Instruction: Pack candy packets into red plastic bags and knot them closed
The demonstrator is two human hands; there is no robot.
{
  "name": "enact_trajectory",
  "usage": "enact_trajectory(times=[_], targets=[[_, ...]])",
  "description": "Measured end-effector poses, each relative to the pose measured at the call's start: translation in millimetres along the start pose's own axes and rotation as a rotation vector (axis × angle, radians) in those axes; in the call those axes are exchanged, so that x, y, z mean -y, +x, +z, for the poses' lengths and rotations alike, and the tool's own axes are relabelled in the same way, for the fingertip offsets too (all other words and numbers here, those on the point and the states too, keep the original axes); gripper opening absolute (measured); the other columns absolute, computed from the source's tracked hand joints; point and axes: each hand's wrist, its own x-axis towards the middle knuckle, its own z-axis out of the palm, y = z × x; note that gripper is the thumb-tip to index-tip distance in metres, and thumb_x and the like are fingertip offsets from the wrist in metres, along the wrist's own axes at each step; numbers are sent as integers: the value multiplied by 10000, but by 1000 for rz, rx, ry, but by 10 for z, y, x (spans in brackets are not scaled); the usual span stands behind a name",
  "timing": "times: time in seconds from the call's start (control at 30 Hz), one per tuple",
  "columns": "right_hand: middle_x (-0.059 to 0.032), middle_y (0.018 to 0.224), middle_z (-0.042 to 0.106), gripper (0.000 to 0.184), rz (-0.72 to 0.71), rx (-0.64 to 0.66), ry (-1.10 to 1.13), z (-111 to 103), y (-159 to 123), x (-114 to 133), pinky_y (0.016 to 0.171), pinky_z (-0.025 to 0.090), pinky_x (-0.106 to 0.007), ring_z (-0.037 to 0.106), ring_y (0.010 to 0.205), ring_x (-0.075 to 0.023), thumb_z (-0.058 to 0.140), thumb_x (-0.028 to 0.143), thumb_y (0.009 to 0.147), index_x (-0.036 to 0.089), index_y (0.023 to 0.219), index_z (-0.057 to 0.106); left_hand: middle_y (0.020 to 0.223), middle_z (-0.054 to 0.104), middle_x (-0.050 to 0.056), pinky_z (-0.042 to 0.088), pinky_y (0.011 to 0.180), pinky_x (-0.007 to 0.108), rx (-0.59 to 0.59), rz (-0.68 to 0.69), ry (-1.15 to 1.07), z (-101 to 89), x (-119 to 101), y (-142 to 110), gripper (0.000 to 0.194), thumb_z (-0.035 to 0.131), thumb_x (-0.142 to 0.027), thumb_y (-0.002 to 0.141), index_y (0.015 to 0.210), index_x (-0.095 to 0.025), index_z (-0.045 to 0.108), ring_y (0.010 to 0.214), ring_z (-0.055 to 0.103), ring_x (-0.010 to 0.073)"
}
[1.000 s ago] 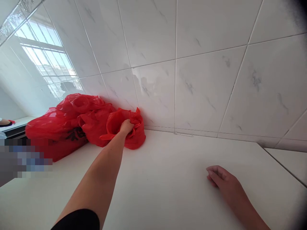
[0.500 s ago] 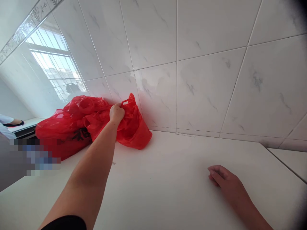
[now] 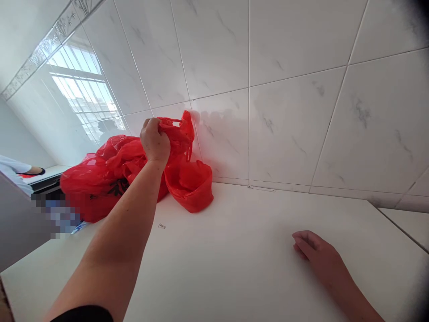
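While reaching forward over the white counter (image 3: 228, 264), grips gathered red plastic (image 3: 179, 136) in the left hand (image 3: 154, 139), with fingers closed around it. Held up off the counter, near the tiled wall (image 3: 284, 36), in loose folds and thin loops to the right of the fist. Directly below, on the counter and close to the foot of the wall, 1 rounded red pouch (image 3: 191, 188) with a slack, uneven rim; cannot tell whether joined to the gripped plastic or separate.

Low on the right, well apart from the red plastic, 1 right hand (image 3: 313, 250) in a narrow, loose curl, with thumb and fingertips close together, over the bare counter; cannot tell whether touching the surface.

Behind and to the left of the left forearm, 1 bulky red heap (image 3: 90, 179) of shiny plastic with black lettering (image 3: 117, 190), partly hidden by the arm. Along the base of the wall, 1 thin pale strip (image 3: 263, 189). Near the left forearm, 1 small dark mark (image 3: 161, 226) on the counter. In the glossy tiles, 1 barred window reflection (image 3: 83, 85). At the far left edge, 1 white sleeve (image 3: 11, 167) and part of another person's arm (image 3: 36, 171).
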Motion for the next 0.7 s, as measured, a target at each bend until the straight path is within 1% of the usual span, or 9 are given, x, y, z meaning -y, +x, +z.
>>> enact_trajectory(times=[0.13,0.2,0.27,0.37,0.43,0.5,0.57,0.63,0.7], targets=[[-1,883,659,286,-16,0,-2,4,24,-18,710,435,-269,597,870,-184,464,479,771,271,930,578,842,576,44,402,713,320,98,182,-53,-30,-445,-108,256,412,16,679,747,-210,513,834,543,192],[0,850,659,296,-26,-8,-14,7,43,-43,702,437,-275,597,825,-182,460,482,770,268,933,584,867,578,41,410,717,312,176,246,-87,-29,-694,-302,301,400,37,642,775,-206,518,850,540,188],[-1,822,660,305,-40,-14,-7,9,53,-60,696,441,-279,599,797,-182,461,480,767,261,932,592,895,584,44,420,716,301,288,291,-125,-23,-925,-601,313,393,36,640,799,-198,528,861,539,183],[-2,798,665,301,-65,-14,24,12,48,-57,688,451,-276,611,782,-184,482,476,751,248,904,604,933,597,62,433,767,312,545,397,-165,-29,-1192,-1188,251,417,-5,716,824,-185,553,882,539,187],[-5,778,664,295,-95,-20,57,15,42,-45,681,460,-271,618,766,-184,495,475,739,237,870,609,1007,594,78,434,806,324,799,477,-176,-47,-1288,-1592,266,439,-22,730,887,-188,575,922,539,195],[-10,767,659,287,-123,-25,90,19,41,-35,681,471,-270,623,764,-188,501,467,730,227,844,608,1197,531,103,413,868,386,994,480,-104,-66,-1294,-1939,413,489,-41,700,1065,-220,559,1047,505,242],[-14,764,652,281,-134,-23,99,21,42,-28,687,479,-277,624,767,-193,499,459,728,223,840,603,1361,405,119,366,931,460,1102,430,-6,-66,-1198,-2191,573,524,-77,692,1233,-259,476,1189,414,299],[-13,763,647,278,-135,-19,84,17,33,-16,697,481,-284,618,760,-193,496,454,734,224,852,598,1410,356,125,310,981,508,1179,363,84,-36,-1013,-2336,609,537,-135,722,1304,-271,423,1244,364,323],[-7,743,641,269,-138,-16,63,6,7,5,698,476,-286,606,736,-185,487,446,746,227,859,593,1414,363,126,293,995,513,1222,284,187,18,-785,-2388,590,520,-176,760,1330,-274,407,1240,376,325]])
